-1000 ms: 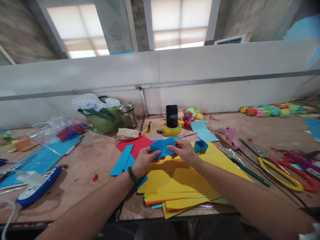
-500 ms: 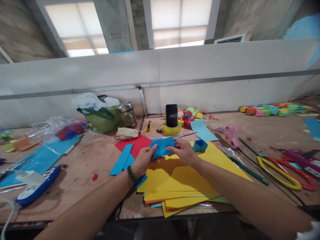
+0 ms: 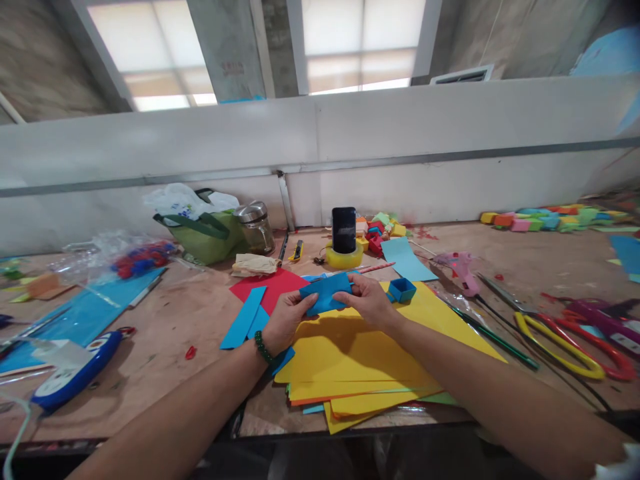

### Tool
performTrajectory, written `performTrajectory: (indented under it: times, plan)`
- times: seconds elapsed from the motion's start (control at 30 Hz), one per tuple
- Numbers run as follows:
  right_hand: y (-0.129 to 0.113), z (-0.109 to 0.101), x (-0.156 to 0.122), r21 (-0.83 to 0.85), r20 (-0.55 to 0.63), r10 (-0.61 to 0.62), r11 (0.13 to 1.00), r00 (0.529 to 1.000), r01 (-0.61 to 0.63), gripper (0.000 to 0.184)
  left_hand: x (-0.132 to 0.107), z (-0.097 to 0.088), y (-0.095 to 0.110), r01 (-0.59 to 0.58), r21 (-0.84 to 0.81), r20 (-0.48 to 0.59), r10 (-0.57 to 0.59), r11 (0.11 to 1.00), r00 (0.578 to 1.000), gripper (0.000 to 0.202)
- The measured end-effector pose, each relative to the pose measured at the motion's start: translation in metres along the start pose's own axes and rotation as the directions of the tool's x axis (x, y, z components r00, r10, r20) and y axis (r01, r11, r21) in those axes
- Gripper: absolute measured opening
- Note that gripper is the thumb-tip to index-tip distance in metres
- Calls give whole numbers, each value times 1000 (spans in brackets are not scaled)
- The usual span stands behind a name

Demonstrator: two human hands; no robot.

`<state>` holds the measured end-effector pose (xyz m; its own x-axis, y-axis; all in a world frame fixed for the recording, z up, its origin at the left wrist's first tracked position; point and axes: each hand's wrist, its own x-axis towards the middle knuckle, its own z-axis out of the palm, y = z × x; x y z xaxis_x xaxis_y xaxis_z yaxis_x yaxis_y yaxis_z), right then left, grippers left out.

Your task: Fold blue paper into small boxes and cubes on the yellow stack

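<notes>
- head view: the blue folded paper (image 3: 326,293) hangs between the two hands, just above the stack of yellow sheets (image 3: 350,360). it is straight ahead at 12 o'clock from the person, near the middle of the table (image 3: 190,313).
- its long axis runs across the body, roughly from 9 to 3 o'clock, with the right end a little farther away than the left.
- the left hand (image 3: 285,321), with a green bead bracelet (image 3: 263,348) at the wrist, is closed on the paper's left end, thumb on top. from this hand the paper lies toward 2 o'clock.
- the right hand (image 3: 369,301) pinches the right end, fingers curled over the far edge. from this hand the paper lies toward 9 o'clock.
- both hands touch the paper and neither is clearly nearer. each has one short end and the middle of the piece is bare between them.
- the paper is bright blue and matte, folded into a flat oblong with sharp creased edges. how many layers it has cannot be told from here.
- a small blue paper box (image 3: 401,291) stands open-topped on the yellow sheets, just beside the right hand at its 2 o'clock.
- a red sheet (image 3: 267,288) lies at 11 o'clock of the left hand, and a blue strip (image 3: 243,319) at its 9 o'clock.
- beyond the paper at 12 o'clock a phone (image 3: 343,230) stands upright in a yellow tape roll (image 3: 344,259).
- a pink glue gun (image 3: 463,270) and the scissors (image 3: 565,343) lie well apart toward 3 o'clock.
</notes>
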<state>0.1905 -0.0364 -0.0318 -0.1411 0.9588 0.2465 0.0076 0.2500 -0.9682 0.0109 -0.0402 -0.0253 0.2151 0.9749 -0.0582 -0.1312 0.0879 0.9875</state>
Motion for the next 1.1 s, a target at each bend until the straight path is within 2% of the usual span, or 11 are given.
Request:
performTrajectory:
  times: [0.1,0.3,0.6,0.83,1.1]
  plan:
    - [2,-1,1,-18,3,-9,1000,1000,9,37,0,0,-1,4,13,1,-4,1000,1000,56]
    - [5,-2,2,-15,9,-27,1000,1000,27,39,-1,0,0,89,16,89,-90,996,992,46]
    - [2,0,1,34,20,19,999,1000,-20,37,1,0,0,43,61,25,-44,997,999,57]
    - [-1,-2,0,38,46,18,999,999,-20,38,2,0,-2,31,58,11,-31,998,999,55]
    - [-2,-6,1,143,94,81,985,992,-94,34,3,-2,-3,36,11,65,-37,999,997,50]
